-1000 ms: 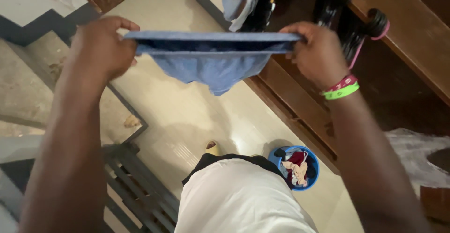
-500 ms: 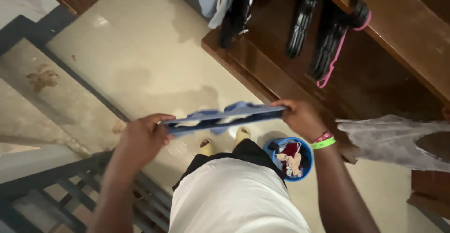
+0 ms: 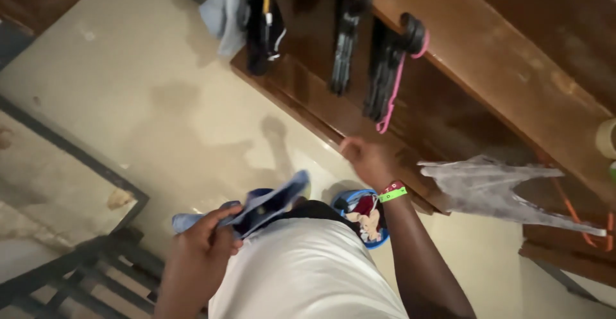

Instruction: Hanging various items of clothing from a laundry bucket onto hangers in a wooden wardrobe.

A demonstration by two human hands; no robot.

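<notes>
Below the wooden wardrobe shelf (image 3: 449,110), over pale floor (image 3: 160,94): person standing, looking down.

Hangers (image 3: 385,69) black and pink on the rail, a few garments (image 3: 244,11) hung to their left. Grey crumpled cloth (image 3: 494,187) on the shelf edge at right. Blue bucket (image 3: 350,198) of mixed laundry on the floor by the feet, partly hidden by the right arm.

Blue cloth (image 3: 273,203): soft, light, limp, folded into a flat bundle; it should not slip or break, but loose ends droop. Best hold looks to be across the folded thickness near one end, as now.

Left hand (image 3: 205,239), grip closed on the blue cloth, thumb on top, fingers beneath. Cloth juts up and right from the grip, far end free, close against the waist.

Right hand (image 3: 366,159) apart from the cloth, raised toward the shelf front under the hangers. Fingers blurred; cannot tell whether its grip is open or holds anything.
</notes>
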